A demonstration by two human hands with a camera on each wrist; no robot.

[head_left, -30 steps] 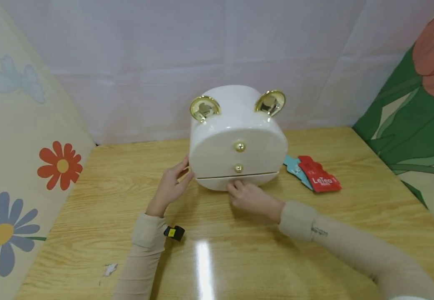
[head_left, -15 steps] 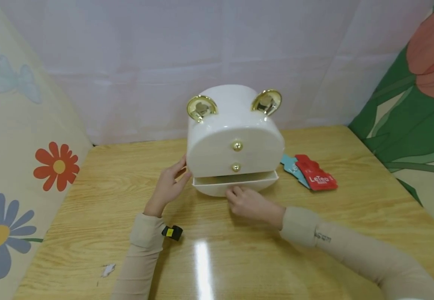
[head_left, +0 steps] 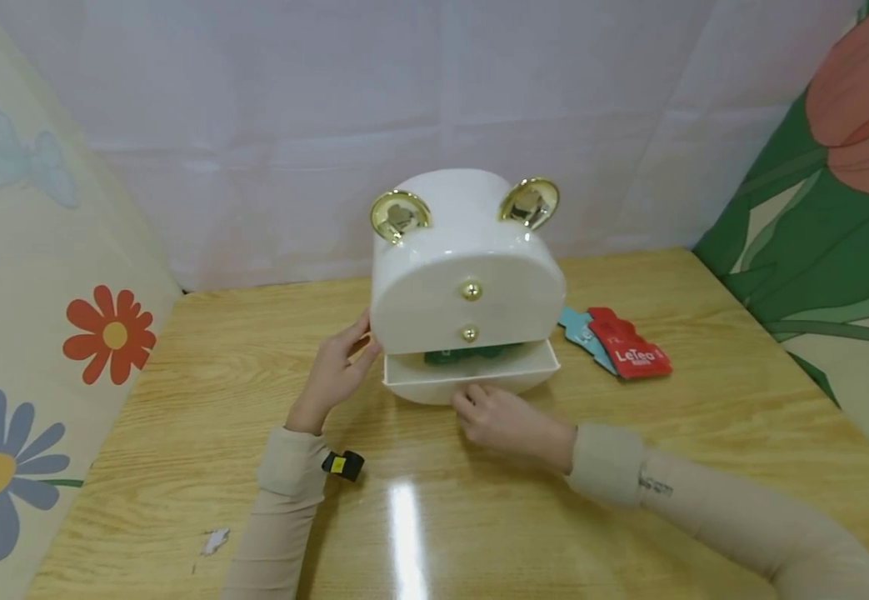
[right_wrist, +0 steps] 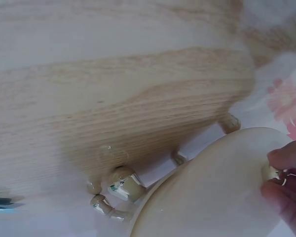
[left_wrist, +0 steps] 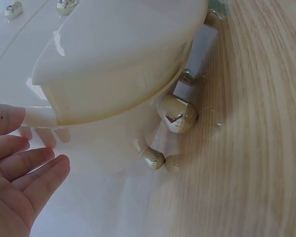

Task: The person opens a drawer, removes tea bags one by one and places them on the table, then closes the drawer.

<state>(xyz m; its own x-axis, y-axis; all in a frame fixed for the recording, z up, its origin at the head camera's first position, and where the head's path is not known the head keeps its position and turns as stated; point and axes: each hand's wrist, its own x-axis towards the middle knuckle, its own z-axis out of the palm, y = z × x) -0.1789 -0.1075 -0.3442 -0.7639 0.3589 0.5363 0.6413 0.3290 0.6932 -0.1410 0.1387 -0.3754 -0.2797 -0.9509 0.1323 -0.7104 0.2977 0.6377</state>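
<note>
A white storage box (head_left: 419, 300) with two gold ears (head_left: 400, 218) and gold knobs stands on the table. Its bottom drawer (head_left: 415, 390) is pulled partway out, with dark green items (head_left: 451, 356) showing at the back inside. My right hand (head_left: 512, 423) is at the drawer front; in the right wrist view its thumb and finger pinch a small gold knob (right_wrist: 269, 174). My left hand (head_left: 332, 379) is against the box's left side, fingers extended. Seen from the left wrist, the thumb lies at the white wall near the drawer (left_wrist: 103, 101).
To the box's right, a red packet (head_left: 632, 346) overlaps a light blue packet (head_left: 584, 333) on the wooden table (head_left: 524, 525). Gold ball feet (left_wrist: 178, 114) hold the box up. A white scrap mark (head_left: 215, 542) lies at front left. A pale curtain (head_left: 269, 150) hangs behind.
The bottom drawer has gone from nearly closed to partway out, drawn toward me by my right hand, and the green items inside have come into view. My left hand stays at the box's side.
</note>
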